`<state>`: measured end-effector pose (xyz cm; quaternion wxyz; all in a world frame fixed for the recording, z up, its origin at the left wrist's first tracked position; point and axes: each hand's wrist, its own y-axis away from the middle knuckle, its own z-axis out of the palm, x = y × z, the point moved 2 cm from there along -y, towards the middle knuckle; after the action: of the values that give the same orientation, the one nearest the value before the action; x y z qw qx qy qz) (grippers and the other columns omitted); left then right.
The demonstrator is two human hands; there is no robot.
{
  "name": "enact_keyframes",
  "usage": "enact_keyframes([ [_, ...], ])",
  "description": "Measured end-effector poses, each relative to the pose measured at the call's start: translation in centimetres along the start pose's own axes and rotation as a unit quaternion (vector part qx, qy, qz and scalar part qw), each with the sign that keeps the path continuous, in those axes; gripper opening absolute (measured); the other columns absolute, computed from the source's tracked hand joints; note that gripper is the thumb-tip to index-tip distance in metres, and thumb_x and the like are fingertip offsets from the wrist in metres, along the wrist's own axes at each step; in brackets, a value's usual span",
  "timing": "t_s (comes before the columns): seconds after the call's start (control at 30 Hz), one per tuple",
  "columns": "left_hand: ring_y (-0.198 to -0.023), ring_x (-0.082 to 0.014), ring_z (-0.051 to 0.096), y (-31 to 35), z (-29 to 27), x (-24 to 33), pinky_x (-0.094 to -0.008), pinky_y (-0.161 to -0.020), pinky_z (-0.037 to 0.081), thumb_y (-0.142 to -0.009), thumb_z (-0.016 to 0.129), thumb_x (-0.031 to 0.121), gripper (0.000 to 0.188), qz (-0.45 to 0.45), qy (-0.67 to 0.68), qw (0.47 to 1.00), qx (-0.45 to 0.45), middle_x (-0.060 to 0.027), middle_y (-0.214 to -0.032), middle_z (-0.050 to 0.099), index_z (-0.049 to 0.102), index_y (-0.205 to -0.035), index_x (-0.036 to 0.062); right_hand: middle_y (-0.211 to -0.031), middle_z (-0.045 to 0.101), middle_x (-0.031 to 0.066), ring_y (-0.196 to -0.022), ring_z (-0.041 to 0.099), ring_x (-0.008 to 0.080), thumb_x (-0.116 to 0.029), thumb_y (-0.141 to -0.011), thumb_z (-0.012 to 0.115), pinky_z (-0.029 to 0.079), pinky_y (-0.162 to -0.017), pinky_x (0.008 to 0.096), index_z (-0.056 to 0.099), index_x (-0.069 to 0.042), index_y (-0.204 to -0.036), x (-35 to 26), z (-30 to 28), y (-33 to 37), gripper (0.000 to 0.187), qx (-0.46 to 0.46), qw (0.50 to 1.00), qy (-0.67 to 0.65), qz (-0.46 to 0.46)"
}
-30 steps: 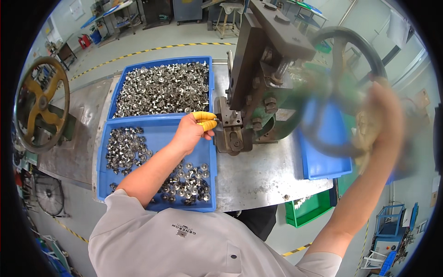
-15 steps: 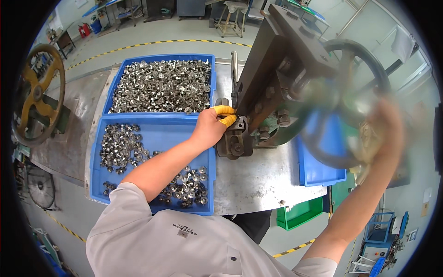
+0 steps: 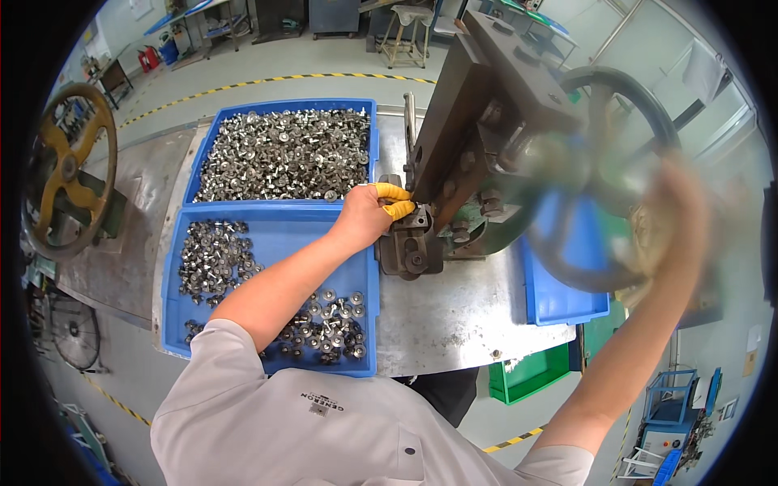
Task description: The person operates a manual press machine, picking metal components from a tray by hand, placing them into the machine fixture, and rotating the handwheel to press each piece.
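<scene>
My left hand (image 3: 366,215), with yellow covers on its fingertips, is closed in a pinch at the dark metal block (image 3: 411,249) at the base of a hand press (image 3: 478,121). Whatever sits between those fingers is hidden. At the right, my right hand (image 3: 683,202) is at the rim of the press's large handwheel (image 3: 666,121). Motion smears that hand and the wheel's spokes, so its fingers cannot be made out. Beside my left forearm lies a blue tray (image 3: 292,231) with loose small metal parts (image 3: 212,259), each with a round head and a stem.
A second blue tray (image 3: 375,150), heaped with similar parts, stands behind. Right of the press are a blue tray (image 3: 567,312) and, lower, a green bin (image 3: 531,381). A yellow-spoked handwheel (image 3: 69,168) rises at the left. The metal bench (image 3: 454,324) ends near my body.
My left hand stays at the block. My right hand and the handwheel are blurred in both frames, with little visible shift. The view has moved slightly.
</scene>
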<state>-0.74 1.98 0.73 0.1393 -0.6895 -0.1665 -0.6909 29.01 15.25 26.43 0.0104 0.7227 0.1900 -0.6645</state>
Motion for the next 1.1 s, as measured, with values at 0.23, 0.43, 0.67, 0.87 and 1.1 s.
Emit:
enact_keyframes([
  [0.23,-0.055,-0.0076,0.049,-0.6,-0.4,-0.4,-0.0198,-0.051,0.04,-0.08,0.067,0.005,0.007,0.068,-0.058,0.996,0.003,-0.0007,-0.068,0.061,0.068,-0.085,0.0002,-0.074,0.057,0.0075,-0.068,0.055,0.0181,-0.001,-0.074,0.061,0.047,-0.068,0.0276,0.051,-0.005,-0.096,13.7,-1.6,6.6,0.025,0.143,0.959,-0.052,-0.239],
  [0.43,-0.055,-0.0106,0.051,0.3,-2.7,0.4,-0.0244,-0.052,0.042,-0.077,0.068,0.012,0.017,0.055,-0.146,0.986,0.066,-0.0035,-0.069,0.063,0.068,-0.09,0.0011,-0.077,0.058,0.0053,-0.073,0.057,0.0163,0.004,-0.074,0.062,0.047,-0.075,0.0276,0.053,-0.004,-0.102,12.7,-0.9,6.8,0.031,0.18,0.977,-0.052,-0.1],
  [0.67,-0.067,-0.0156,0.059,4.8,-10.7,0.5,-0.0259,-0.065,0.049,-0.072,0.07,0.013,0.021,-0.005,-0.315,0.949,-0.003,-0.0068,-0.079,0.067,0.069,-0.089,0.0001,-0.074,0.055,0.0043,-0.072,0.053,0.0129,-0.01,-0.079,0.062,0.041,-0.068,0.0215,0.051,0.002,-0.116,6.3,-2.6,4.1,0.041,0.045,0.998,0.036,-0.038],
  [0.87,-0.074,-0.019,0.063,9.9,-9.6,-1.1,-0.0307,-0.066,0.049,-0.071,0.07,0.012,0.016,-0.086,-0.469,0.867,-0.144,-0.0072,-0.08,0.068,0.068,-0.082,-0.0003,-0.071,0.048,0.0027,-0.07,0.046,0.0113,-0.021,-0.082,0.06,0.035,-0.064,0.02,0.049,0.005,-0.119,3.7,-1.1,2.5,0.047,0.013,0.996,0.032,-0.078],
  [1.1,-0.068,-0.0181,0.063,7.0,-7.2,0.3,-0.0289,-0.055,0.049,-0.079,0.063,0.008,0.009,-0.108,-0.291,0.95,-0.04,-0.0092,-0.08,0.066,0.066,-0.084,0.0006,-0.07,0.051,0.0036,-0.066,0.049,0.0123,-0.019,-0.08,0.062,0.038,-0.061,0.0205,0.051,0.006,-0.116,1.1,0.2,1.6,0.045,0.003,0.993,0.095,-0.065],
])
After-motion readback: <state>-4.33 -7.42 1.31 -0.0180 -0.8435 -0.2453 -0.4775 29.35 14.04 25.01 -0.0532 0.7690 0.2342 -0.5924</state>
